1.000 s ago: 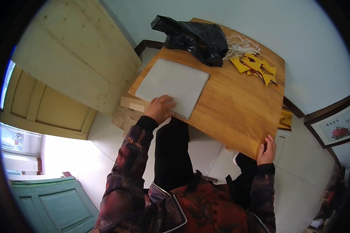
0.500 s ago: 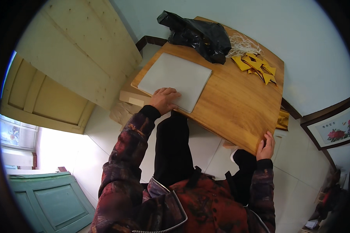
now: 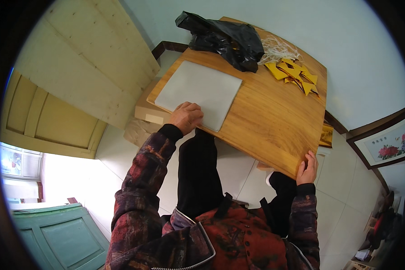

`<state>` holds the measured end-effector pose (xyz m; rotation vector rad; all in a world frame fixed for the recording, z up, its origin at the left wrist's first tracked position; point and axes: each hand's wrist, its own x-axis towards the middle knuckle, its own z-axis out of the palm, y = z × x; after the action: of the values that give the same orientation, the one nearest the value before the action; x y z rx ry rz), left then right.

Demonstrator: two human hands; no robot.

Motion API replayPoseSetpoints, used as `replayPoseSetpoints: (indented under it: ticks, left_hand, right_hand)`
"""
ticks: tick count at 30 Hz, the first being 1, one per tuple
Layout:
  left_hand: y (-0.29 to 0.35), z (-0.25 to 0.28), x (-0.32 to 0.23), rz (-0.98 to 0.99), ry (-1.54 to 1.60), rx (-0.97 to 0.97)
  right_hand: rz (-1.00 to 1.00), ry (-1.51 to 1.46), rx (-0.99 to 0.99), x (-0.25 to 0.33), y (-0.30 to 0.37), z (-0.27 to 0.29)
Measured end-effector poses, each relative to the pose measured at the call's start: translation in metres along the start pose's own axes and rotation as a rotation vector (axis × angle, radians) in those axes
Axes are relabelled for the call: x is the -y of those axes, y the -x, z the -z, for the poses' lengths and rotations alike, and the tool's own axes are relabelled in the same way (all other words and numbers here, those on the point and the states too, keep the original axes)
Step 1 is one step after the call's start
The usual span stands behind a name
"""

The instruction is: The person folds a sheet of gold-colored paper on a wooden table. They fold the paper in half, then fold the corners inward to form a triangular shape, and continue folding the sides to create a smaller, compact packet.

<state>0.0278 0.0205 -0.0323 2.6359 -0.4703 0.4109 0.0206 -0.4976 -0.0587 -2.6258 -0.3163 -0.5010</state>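
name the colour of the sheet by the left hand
Pale grey; the sheet shows best in the head view.

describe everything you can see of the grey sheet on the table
The grey sheet is a plain, pale, flat rectangle that looks like paper or card, with no clear markings; whether it is one layer or several is hard to tell. It lies on the left part of the wooden table. The left hand, fingers curled, rests at its near edge, hiding part of it.

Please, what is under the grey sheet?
The sheet lies on the table. Anything directly between them is covered. The left hand hides part of its near edge.
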Motion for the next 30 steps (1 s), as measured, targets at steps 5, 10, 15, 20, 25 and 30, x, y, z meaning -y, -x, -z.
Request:
replayPoseSetpoints:
  ticks: [5,10,15,20,25,30]
  left_hand:
    - [-0.004,0.007,-0.004,-0.024,-0.027,0.049]
    - [-0.002,0.005,0.000,-0.047,-0.048,0.131]
    - [0.001,0.002,-0.002,-0.071,-0.111,0.178]
    - [0.001,0.008,-0.016,-0.026,-0.061,0.167]
    - [0.002,0.009,-0.033,0.016,-0.111,0.176]
    - [0.008,0.003,-0.031,0.049,-0.067,0.160]
  right_hand:
    - [0.012,0.004,-0.003,0.002,0.000,0.002]
    - [0.016,0.009,-0.004,0.003,0.000,0.003]
    - [0.018,-0.001,-0.011,0.004,0.001,0.003]
    - [-0.007,-0.015,-0.007,0.006,0.001,0.003]
    - [-0.010,-0.019,-0.007,0.006,0.002,0.003]
    - [0.004,-0.010,-0.021,0.003,0.003,0.001]
